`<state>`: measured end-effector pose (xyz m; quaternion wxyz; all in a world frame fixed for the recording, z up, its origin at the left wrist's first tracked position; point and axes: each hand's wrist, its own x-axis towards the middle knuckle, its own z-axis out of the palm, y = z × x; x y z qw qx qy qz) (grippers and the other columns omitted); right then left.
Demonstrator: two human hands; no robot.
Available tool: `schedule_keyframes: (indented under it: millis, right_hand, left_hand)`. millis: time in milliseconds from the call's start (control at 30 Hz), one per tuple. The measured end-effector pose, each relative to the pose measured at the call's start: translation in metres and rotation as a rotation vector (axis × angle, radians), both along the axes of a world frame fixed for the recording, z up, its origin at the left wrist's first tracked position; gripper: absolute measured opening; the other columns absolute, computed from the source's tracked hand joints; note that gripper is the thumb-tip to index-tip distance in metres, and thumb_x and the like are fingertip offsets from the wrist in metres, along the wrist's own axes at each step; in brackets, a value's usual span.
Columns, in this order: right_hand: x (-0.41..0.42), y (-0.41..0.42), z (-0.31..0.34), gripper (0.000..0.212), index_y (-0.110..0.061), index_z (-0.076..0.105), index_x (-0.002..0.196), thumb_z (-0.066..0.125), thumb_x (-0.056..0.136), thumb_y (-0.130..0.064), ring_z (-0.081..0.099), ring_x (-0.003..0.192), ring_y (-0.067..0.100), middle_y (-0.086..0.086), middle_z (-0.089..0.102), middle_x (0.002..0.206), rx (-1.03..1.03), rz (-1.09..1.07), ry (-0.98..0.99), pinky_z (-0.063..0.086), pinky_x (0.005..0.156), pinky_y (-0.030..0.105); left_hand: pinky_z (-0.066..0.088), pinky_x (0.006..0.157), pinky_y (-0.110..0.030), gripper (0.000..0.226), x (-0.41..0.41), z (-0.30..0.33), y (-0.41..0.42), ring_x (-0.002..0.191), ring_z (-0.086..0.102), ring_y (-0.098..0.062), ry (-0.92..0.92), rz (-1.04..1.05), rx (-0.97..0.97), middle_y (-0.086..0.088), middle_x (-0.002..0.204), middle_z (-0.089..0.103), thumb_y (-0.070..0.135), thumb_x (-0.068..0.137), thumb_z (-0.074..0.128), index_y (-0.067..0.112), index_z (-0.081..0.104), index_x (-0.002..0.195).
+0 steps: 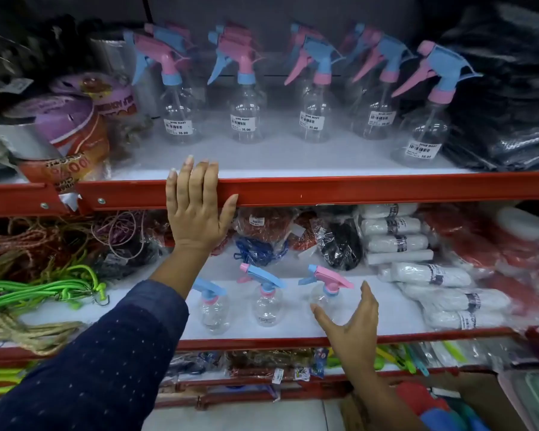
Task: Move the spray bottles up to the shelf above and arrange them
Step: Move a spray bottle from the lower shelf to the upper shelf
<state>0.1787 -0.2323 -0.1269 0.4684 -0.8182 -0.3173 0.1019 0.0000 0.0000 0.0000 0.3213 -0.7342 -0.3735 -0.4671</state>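
Observation:
Three clear spray bottles with pink and blue heads stand on the lower shelf: a left one, a middle one, and a right one. My right hand is open with fingers spread, just beside the right bottle and not gripping it. My left hand rests flat on the red front rail of the upper shelf, fingers over its edge. On the upper shelf, several spray bottles stand in rows, with the rightmost nearest the front.
Purple tape rolls sit at the upper shelf's left and dark packed cloth at its right. The lower shelf holds green and brown ropes at left, white rolled bundles at right, and bagged cords behind the bottles.

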Motion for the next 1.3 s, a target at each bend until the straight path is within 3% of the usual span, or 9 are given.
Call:
schedule_keyframes:
  millis: [133, 367, 700, 800, 933, 1033, 1167, 1300]
  right_hand:
    - [0.007, 0.008, -0.013, 0.099, -0.009, 0.034, 0.141, 0.086, 0.062, -0.039, 0.040, 0.130, 0.029, 0.012, 0.044, 0.138, -0.054, 0.020, 0.067, 0.037, 0.103, 0.041]
    - [0.022, 0.021, -0.028, 0.071, -0.013, 0.051, 0.121, 0.087, 0.062, -0.030, 0.054, 0.109, 0.024, 0.002, 0.053, 0.112, -0.051, 0.094, 0.093, 0.040, 0.086, 0.029]
    - [0.030, 0.018, -0.020, 0.061, -0.019, 0.059, 0.112, 0.086, 0.059, -0.034, 0.061, 0.097, 0.024, 0.001, 0.064, 0.103, -0.016, 0.104, 0.106, 0.050, 0.086, 0.039]
    - [0.028, 0.010, 0.002, 0.059, -0.021, 0.061, 0.110, 0.086, 0.059, -0.037, 0.061, 0.095, 0.018, -0.002, 0.066, 0.103, 0.052, 0.127, 0.088, 0.052, 0.088, 0.039]
    - [0.023, 0.001, 0.051, 0.054, -0.023, 0.062, 0.109, 0.086, 0.062, -0.032, 0.061, 0.096, 0.009, -0.008, 0.065, 0.102, 0.174, 0.203, 0.008, 0.052, 0.085, 0.029]
    - [0.021, -0.001, 0.089, 0.053, -0.027, 0.063, 0.110, 0.081, 0.061, -0.039, 0.060, 0.093, 0.008, -0.011, 0.065, 0.098, 0.246, 0.267, -0.068, 0.050, 0.080, 0.023]
    - [0.023, 0.003, 0.140, 0.038, -0.041, 0.057, 0.088, 0.081, 0.059, -0.039, 0.057, 0.079, 0.002, -0.017, 0.055, 0.080, 0.306, 0.311, -0.182, 0.043, 0.069, 0.010]
    - [0.027, 0.011, 0.183, 0.044, -0.029, 0.068, 0.097, 0.086, 0.058, -0.037, 0.059, 0.081, 0.007, -0.011, 0.060, 0.081, 0.360, 0.303, -0.217, 0.052, 0.072, 0.024]
  left_hand:
    - [0.012, 0.119, -0.040, 0.050, 0.001, -0.001, 0.003, 0.132, 0.035, -0.029, -0.033, 0.006, 0.072, -0.008, 0.130, 0.045, 0.043, 0.097, 0.034, 0.008, 0.045, 0.130]
    - [0.012, 0.119, -0.040, 0.050, 0.001, -0.002, 0.005, 0.131, 0.036, -0.029, -0.020, 0.026, 0.076, -0.009, 0.129, 0.046, 0.043, 0.097, 0.034, 0.008, 0.045, 0.130]
    - [0.011, 0.119, -0.040, 0.049, 0.003, 0.001, 0.000, 0.132, 0.034, -0.029, -0.031, 0.028, 0.031, -0.012, 0.127, 0.050, 0.042, 0.097, 0.035, 0.008, 0.044, 0.131]
    - [0.010, 0.119, -0.040, 0.049, 0.002, 0.001, -0.002, 0.133, 0.032, -0.029, -0.032, 0.019, 0.007, -0.012, 0.127, 0.050, 0.042, 0.097, 0.036, 0.008, 0.043, 0.131]
    - [0.010, 0.119, -0.040, 0.048, 0.002, 0.002, -0.004, 0.133, 0.033, -0.029, -0.026, 0.022, -0.009, -0.012, 0.127, 0.049, 0.041, 0.097, 0.036, 0.006, 0.045, 0.130]
    - [0.011, 0.119, -0.041, 0.048, 0.002, 0.003, -0.005, 0.132, 0.033, -0.030, -0.024, 0.027, -0.007, -0.011, 0.127, 0.046, 0.041, 0.097, 0.036, 0.006, 0.045, 0.129]
    - [0.013, 0.119, -0.042, 0.048, 0.002, 0.003, -0.006, 0.131, 0.035, -0.031, -0.026, 0.031, -0.010, -0.012, 0.126, 0.047, 0.041, 0.097, 0.037, 0.005, 0.046, 0.128]
    - [0.015, 0.118, -0.042, 0.048, 0.003, 0.004, -0.006, 0.129, 0.037, -0.032, -0.037, 0.034, -0.006, -0.015, 0.124, 0.051, 0.040, 0.096, 0.038, 0.004, 0.049, 0.127]
